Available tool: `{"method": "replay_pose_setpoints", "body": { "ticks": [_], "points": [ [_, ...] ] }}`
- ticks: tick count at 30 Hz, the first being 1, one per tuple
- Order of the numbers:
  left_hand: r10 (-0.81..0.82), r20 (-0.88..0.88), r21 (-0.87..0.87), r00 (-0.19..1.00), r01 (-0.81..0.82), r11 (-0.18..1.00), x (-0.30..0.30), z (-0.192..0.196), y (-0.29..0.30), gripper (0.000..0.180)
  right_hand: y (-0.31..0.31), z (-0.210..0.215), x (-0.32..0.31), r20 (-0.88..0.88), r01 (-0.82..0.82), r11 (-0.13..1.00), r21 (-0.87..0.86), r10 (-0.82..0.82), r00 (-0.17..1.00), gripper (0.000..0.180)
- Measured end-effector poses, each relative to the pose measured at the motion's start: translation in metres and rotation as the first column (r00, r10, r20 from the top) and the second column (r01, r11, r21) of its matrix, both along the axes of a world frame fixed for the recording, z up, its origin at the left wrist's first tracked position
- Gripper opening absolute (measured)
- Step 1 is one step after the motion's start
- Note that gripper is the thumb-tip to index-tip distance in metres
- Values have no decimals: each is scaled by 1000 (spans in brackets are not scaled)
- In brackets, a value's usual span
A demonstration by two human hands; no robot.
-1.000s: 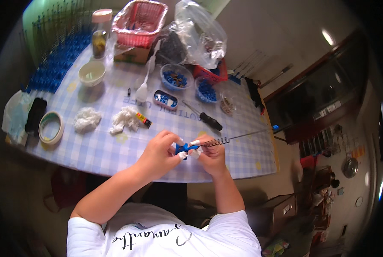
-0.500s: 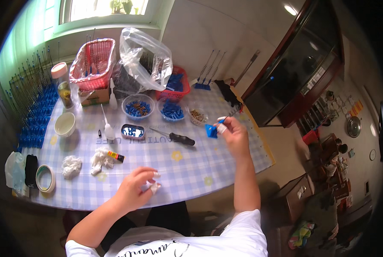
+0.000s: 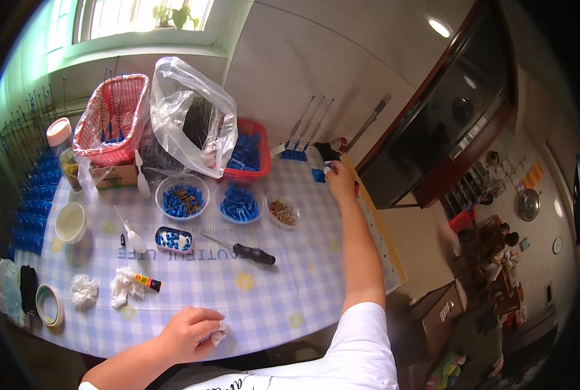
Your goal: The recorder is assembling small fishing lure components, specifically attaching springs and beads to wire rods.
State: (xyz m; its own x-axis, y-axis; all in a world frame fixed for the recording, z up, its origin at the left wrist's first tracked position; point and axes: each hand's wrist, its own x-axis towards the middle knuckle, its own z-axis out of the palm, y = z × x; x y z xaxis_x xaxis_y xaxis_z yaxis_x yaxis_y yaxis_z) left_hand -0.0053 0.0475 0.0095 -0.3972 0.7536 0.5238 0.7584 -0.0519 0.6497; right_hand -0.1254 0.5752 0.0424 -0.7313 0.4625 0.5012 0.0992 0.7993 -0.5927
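My right hand (image 3: 340,180) reaches out to the far right of the table, its fingers pinched on a small flat blue plastic piece (image 3: 318,175). The piece is low, close to the tabletop; whether it touches is hard to tell. Just beyond it stand blue bases (image 3: 294,155) with thin coiled rods rising from them. My left hand (image 3: 191,333) hovers at the near table edge, its fingers curved and slightly apart, with nothing visible in them. White wraps cover some fingertips. A black-handled screwdriver (image 3: 255,253) lies ahead of it.
Bowls of blue and brass parts (image 3: 182,198), blue parts (image 3: 239,203) and screws (image 3: 283,212) stand mid-table. Red baskets (image 3: 112,120) and a clear plastic bag (image 3: 192,120) are behind. At left are a white bowl (image 3: 70,223), squeeze bottle (image 3: 133,239), tissues (image 3: 84,292) and tape roll (image 3: 50,305).
My right hand has carried the blue piece farther away, toward the standing blue bases. My left hand stays by the near edge with its fingers more curled. The head view has shifted.
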Motion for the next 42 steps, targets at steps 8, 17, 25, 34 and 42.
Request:
{"method": "replay_pose_setpoints", "body": {
  "ticks": [8,17,25,34,42],
  "points": [
    [-32,-10,-12,999,32,999,-4,-1,7,22,29,-4,-45,52,222,948,226,-239,970,27],
    [4,-44,-45,999,-6,999,-6,6,7,21,52,-30,-92,10,347,891,292,-366,931,28],
    [-4,-9,-83,1000,3,997,-7,6,8,21,54,-34,-105,50,283,923,261,-306,951,30],
    [-24,16,-101,1000,26,995,-8,6,9,21,53,-29,-104,35,192,956,222,-204,978,32],
    [-23,17,-103,1000,25,994,-9,8,9,22,54,-29,-105,87,211,945,250,-239,967,33]
  ]
}}
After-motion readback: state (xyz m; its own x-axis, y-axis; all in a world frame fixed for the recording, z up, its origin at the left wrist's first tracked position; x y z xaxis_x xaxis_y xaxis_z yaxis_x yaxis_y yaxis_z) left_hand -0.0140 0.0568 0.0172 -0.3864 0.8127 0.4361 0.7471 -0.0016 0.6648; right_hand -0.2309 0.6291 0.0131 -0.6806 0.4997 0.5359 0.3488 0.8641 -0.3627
